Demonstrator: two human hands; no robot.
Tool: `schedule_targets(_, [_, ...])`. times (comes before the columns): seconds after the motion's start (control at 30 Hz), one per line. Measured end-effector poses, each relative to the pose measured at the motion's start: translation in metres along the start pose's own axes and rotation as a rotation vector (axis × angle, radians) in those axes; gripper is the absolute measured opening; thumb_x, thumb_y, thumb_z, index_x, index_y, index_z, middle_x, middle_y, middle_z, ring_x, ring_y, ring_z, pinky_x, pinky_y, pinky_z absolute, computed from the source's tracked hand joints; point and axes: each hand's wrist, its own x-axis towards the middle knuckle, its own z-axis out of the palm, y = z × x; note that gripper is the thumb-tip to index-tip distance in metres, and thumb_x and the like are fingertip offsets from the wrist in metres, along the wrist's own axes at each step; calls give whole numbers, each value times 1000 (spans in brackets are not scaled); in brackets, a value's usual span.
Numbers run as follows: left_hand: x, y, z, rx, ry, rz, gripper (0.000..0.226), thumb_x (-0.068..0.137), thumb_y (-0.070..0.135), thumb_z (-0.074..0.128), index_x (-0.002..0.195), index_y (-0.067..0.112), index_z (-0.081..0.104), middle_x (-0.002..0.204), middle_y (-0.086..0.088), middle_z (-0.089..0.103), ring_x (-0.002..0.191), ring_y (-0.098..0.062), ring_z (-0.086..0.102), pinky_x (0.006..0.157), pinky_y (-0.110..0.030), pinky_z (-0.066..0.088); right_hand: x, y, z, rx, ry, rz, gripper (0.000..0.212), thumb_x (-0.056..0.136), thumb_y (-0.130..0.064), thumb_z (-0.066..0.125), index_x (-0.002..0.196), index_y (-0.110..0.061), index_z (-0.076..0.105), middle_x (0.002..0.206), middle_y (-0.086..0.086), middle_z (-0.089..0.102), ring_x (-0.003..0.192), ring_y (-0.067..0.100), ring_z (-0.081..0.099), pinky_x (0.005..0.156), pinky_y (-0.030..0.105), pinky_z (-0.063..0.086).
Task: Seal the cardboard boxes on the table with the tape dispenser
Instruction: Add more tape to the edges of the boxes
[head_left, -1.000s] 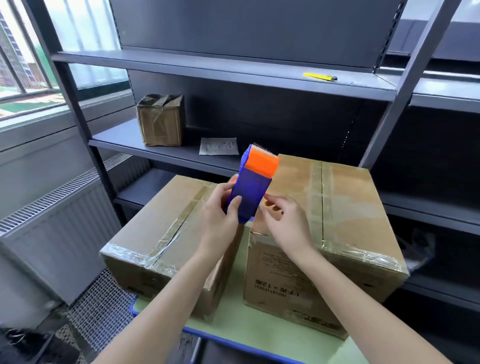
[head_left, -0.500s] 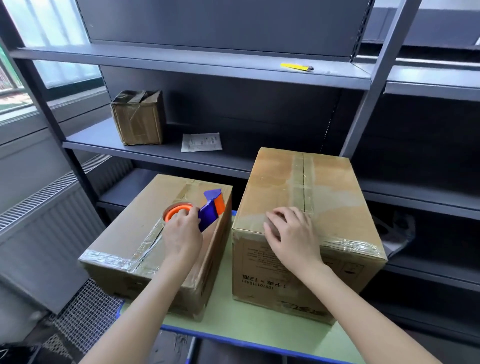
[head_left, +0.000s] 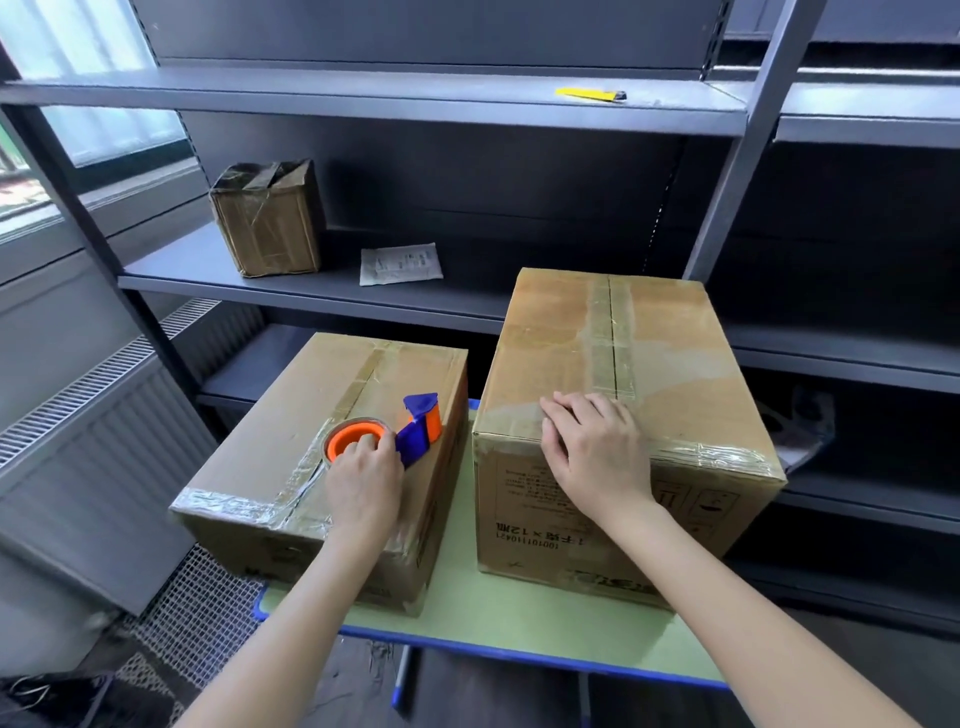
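Tape dispenser is lying on its side on top of the low box, orange roll core up, blue blade end pointing away from the person. Left hand grasps it from the near side, fingers curled over the roll. It sits right beside the centre seam tape, so it's either parked within reach or being lined up for a pass; can't tell which. The seam tape near this box's front edge looks wrinkled and partly lifted, so it probably needs another strip.

Right hand holds nothing. It's palm down, fingers loosely bent, resting on the near top edge of the tall box, just left of its seam strip. That reads as pressing tape flat or steadying the box. A dark slit shows along that seam through the tape, so the seal there looks doubtful.

Both boxes stand side by side on the green tabletop with a narrow gap, not touching. Near edges face the person, which keeps the seams running away for a straight pull.

Behind them, the grey shelf holds a small taped box and a paper slip. A yellow cutter lies on the shelf above.
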Motion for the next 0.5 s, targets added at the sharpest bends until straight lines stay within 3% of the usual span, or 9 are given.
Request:
schedule_targets(0.13, [-2,2,-5,-33,-48,-23,34,93,16,51,126,10,55,100,-12,65,89,-31,61,66,-38,51,-2,0,-3,-13,1,-20,38,88,-26,39,96,-13,73,93,3,72,83,21,66,76,33,52])
schedule_targets(0.23, [-2,5,-10,-58,-70,-31,45,94,20,44,138,13,43,111,-12,61,102,-30,55,77,-38,47,-4,0,-5,-30,-22,-32,39,89,-27,37,98,-13,73,96,4,72,87,22,67,77,34,53])
schedule_targets(0.33, [-3,8,-17,-27,-162,-41,54,96,26,42,146,12,30,125,-14,56,117,-32,48,95,-40,40,-8,3,-10,-19,-94,-64,47,92,-31,30,111,-12,68,113,8,68,104,25,64,90,37,49])
schedule_targets(0.4, [-5,10,-22,27,-238,-50,58,96,31,40,149,13,22,135,-13,51,126,-33,42,106,-41,32,-13,7,-17,-15,-192,-97,52,98,-35,22,134,-13,50,140,8,49,131,23,44,110,34,27])
schedule_targets(0.47, [-6,14,-29,55,-307,-53,60,96,34,39,149,14,20,141,-11,47,133,-33,36,112,-44,23,-19,16,-22,-32,-264,-139,48,102,-34,22,147,-16,28,154,3,25,143,17,19,115,27,4])
schedule_targets(0.5, [-6,16,-33,62,-344,-61,59,96,36,39,149,15,21,143,-11,44,136,-33,31,113,-45,19,-24,19,-25,-38,-267,-149,48,103,-34,23,148,-18,23,156,1,19,144,15,14,115,26,0])
